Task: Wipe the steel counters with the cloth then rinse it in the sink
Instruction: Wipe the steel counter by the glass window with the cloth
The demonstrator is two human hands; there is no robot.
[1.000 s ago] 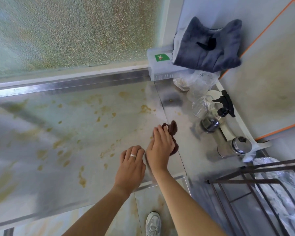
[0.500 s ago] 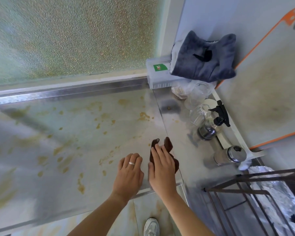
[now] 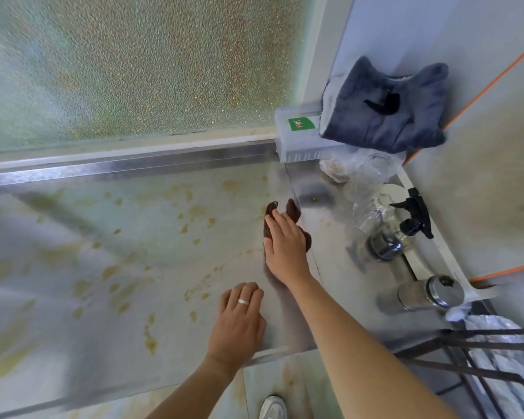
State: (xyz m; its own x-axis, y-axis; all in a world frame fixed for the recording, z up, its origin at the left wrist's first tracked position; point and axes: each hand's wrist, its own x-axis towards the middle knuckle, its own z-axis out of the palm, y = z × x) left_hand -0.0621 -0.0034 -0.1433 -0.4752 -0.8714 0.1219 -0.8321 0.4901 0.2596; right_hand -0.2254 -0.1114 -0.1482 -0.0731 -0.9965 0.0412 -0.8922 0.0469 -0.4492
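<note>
Two hands are down on the steel counter (image 3: 109, 267). The right hand (image 3: 285, 249) lies flat w/ fingers straight and close together, palm pressing the dark brown cloth (image 3: 294, 211) onto the steel right at the seam between two counter sections; the cloth is bunched, its ends poking out past the fingertips and at the thumbless side. The left hand (image 3: 239, 322), w/ a ring (image 3: 243, 301) on one finger, rests palm-down near the front edge of the counter, fingers slightly bent and relaxed, holding nothing, just beside the right forearm. Yellow-brown stains (image 3: 150, 334) are scattered over the counter to the left of both hands, up to approx. the cloth. Behind the counter runs a frosted glass pane (image 3: 139, 65). At the back right corner sits a clear plastic box (image 3: 297, 140) w/ a green label, a grey-blue towel (image 3: 384, 113) draped over it. Along the right side, well apart from the cloth: crumpled clear plastic (image 3: 345, 167), a clear spray bottle (image 3: 390, 234) w/ black trigger lying tilted, and a steel-lidded jar (image 3: 430, 294) on its side. A dark metal rack (image 3: 481, 358) stands at lower right, and a white shoe (image 3: 273, 408) shows on the floor below the counter edge.
</note>
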